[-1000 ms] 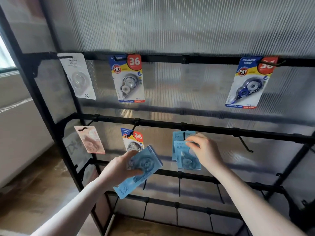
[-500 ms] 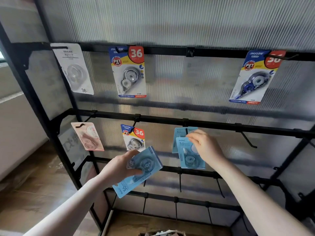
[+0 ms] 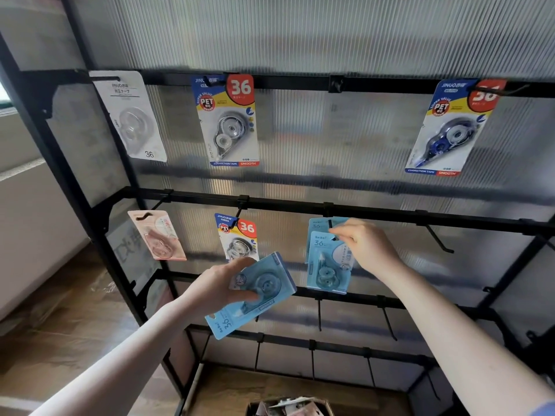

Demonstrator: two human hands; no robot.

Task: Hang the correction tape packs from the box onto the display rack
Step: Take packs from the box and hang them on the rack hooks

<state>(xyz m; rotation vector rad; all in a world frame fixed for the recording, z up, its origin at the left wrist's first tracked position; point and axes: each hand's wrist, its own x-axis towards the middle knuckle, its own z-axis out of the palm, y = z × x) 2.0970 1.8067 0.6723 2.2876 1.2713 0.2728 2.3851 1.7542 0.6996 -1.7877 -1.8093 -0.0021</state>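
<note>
Against the ribbed translucent panel stands the black display rack (image 3: 390, 210), and both of the person's bare hands are up at its second rail. Her right hand (image 3: 368, 246) has its fingers curled, pinching the top edge of a light blue correction tape pack (image 3: 326, 267) right at the hanging hole, where a black hook comes off the rail; whether the hook is through the hole I cannot tell. Just behind that pack, another light blue pack (image 3: 318, 224) hangs on the same hook, mostly covered, with only its top strip showing. The left hand (image 3: 220, 285) is lower and to the left, gripping a third blue pack (image 3: 255, 295) with thumb on the front and fingers curled around the blister; this one is tilted, its "36" end pointing down-left, and it touches nothing on the rack. Beside it on the second rail hang a small yellow-and-blue pack (image 3: 238, 237) and a pink pack (image 3: 157, 235). Along the top rail hang a white pack (image 3: 130, 115), a larger yellow-and-blue pack (image 3: 229, 121) and, well to the right, a tilted pack holding a dark blue dispenser (image 3: 450, 127). Down at the bottom edge, the open top of a cardboard box (image 3: 289, 407) peeks in, its contents too blurred to make out.
</note>
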